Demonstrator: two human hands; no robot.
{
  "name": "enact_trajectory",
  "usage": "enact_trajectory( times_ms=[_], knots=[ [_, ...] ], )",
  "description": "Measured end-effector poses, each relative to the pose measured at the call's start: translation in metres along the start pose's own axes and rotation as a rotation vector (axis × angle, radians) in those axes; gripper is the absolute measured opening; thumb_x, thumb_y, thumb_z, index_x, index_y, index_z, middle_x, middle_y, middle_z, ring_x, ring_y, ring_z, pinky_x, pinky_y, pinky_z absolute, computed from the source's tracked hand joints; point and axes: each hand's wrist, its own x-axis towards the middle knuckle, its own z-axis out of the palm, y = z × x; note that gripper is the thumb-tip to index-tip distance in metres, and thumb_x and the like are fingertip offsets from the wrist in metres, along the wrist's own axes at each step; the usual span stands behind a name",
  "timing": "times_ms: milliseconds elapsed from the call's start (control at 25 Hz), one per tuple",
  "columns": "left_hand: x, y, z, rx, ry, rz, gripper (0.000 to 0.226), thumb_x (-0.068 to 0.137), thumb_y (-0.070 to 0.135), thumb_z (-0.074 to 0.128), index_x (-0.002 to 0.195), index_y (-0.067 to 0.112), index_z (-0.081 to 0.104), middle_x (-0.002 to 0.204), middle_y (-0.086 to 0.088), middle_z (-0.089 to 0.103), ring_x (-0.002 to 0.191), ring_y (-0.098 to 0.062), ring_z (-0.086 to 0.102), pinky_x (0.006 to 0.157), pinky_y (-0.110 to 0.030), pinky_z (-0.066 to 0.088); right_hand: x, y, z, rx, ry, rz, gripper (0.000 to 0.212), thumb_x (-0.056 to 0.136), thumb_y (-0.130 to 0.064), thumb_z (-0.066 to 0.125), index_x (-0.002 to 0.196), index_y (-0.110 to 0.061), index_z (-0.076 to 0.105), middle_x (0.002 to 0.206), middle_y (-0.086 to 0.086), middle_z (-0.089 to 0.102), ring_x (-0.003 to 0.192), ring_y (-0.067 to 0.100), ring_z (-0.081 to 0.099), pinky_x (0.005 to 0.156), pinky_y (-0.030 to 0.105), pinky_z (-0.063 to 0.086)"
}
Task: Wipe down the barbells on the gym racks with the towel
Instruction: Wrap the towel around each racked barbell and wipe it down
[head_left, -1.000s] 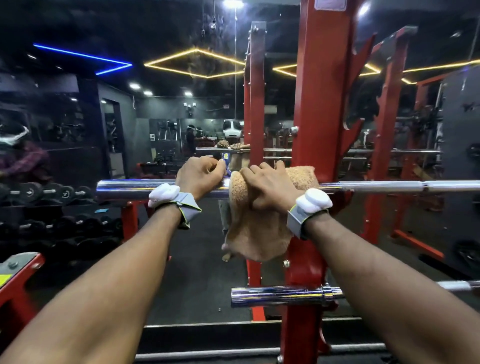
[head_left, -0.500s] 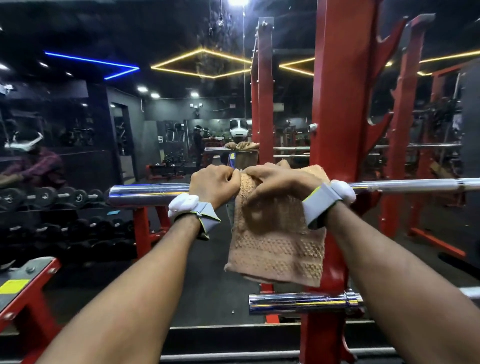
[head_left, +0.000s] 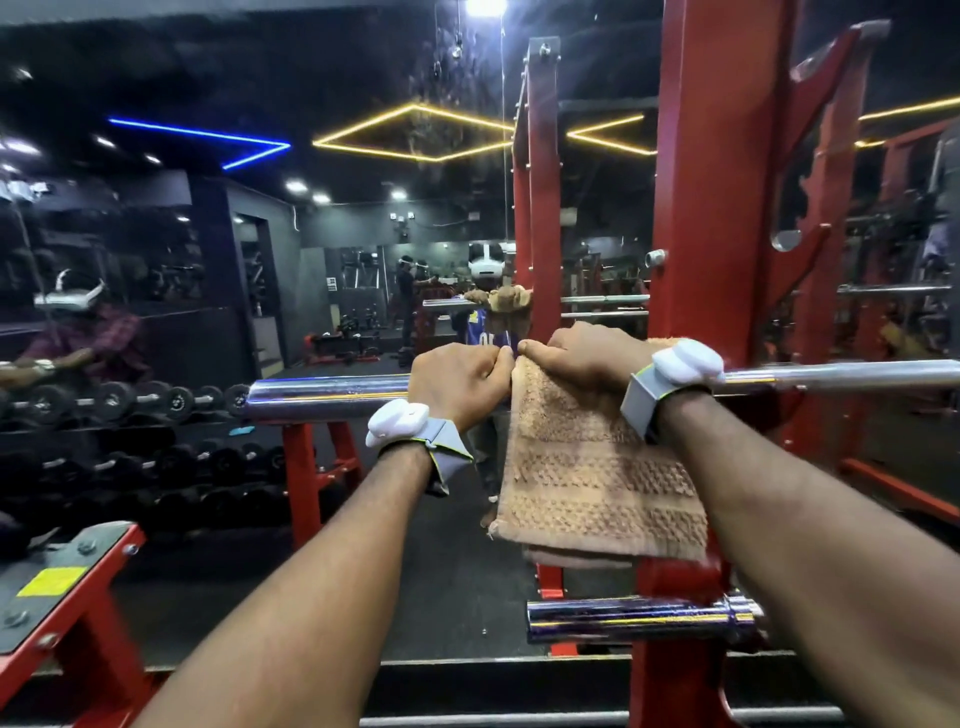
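Head view of a chrome barbell resting horizontally across a red rack upright, with a mirror wall behind it. A tan towel is draped over the bar just left of the upright, and its folded lower part hangs down in front. The left hand is closed in a fist around the bar, just beside the towel's left edge. The right hand is laid on top of the towel where it crosses the bar, with its fingers curled down and the cloth pinched against the bar. The two hands are seen nearly touching at the thumbs. A white device on a grey band is worn on the left wrist and on the right wrist. A second barbell is held lower on the same rack, below the towel's hem. Rows of dumbbells are shown at left.
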Motion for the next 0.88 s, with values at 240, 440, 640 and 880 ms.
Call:
enact_trajectory(
  times_ms=[240, 440, 640, 880],
  knots=[
    [0.003, 0.0, 0.002, 0.0, 0.006, -0.024, 0.048, 0.097, 0.05, 0.034, 0.081, 0.015, 0.063, 0.073, -0.006, 0.067, 0.08, -0.028, 0.065, 0.055, -0.031, 0.031, -0.039, -0.006, 0.062, -0.374, 0.747, -0.063, 0.04, 0.1, -0.045, 0.035, 0.078, -0.02, 0.057, 0.079, 0.004, 0.064, 0.076, 0.03, 0.057, 0.08, 0.046, 0.038],
    [0.002, -0.003, 0.002, -0.047, 0.01, -0.031, 0.047, 0.097, 0.051, 0.037, 0.07, 0.017, 0.053, 0.07, -0.005, 0.065, 0.079, -0.027, 0.064, 0.056, -0.032, 0.03, -0.012, 0.001, 0.016, -0.174, 0.224, -0.104, 0.06, 0.1, -0.06, 0.023, 0.094, -0.019, 0.068, 0.105, 0.011, 0.07, 0.103, 0.033, 0.064, 0.083, 0.042, 0.04],
    [0.001, -0.002, 0.001, -0.056, 0.018, -0.032, 0.045, 0.097, 0.05, 0.038, 0.067, 0.017, 0.047, 0.069, -0.005, 0.064, 0.076, -0.027, 0.063, 0.057, -0.033, 0.037, -0.015, -0.005, 0.036, -0.248, 0.455, -0.018, 0.057, 0.102, -0.051, 0.027, 0.077, -0.018, 0.065, 0.087, 0.009, 0.072, 0.088, 0.033, 0.066, 0.081, 0.043, 0.041],
    [0.001, -0.001, 0.004, -0.05, 0.015, -0.031, 0.049, 0.097, 0.051, 0.036, 0.077, 0.014, 0.061, 0.068, -0.004, 0.065, 0.075, -0.027, 0.064, 0.056, -0.032, 0.039, -0.022, -0.005, 0.03, -0.283, 0.382, -0.076, 0.056, 0.102, -0.05, 0.022, 0.092, -0.02, 0.067, 0.099, 0.008, 0.072, 0.097, 0.031, 0.065, 0.086, 0.044, 0.039]
  ],
)
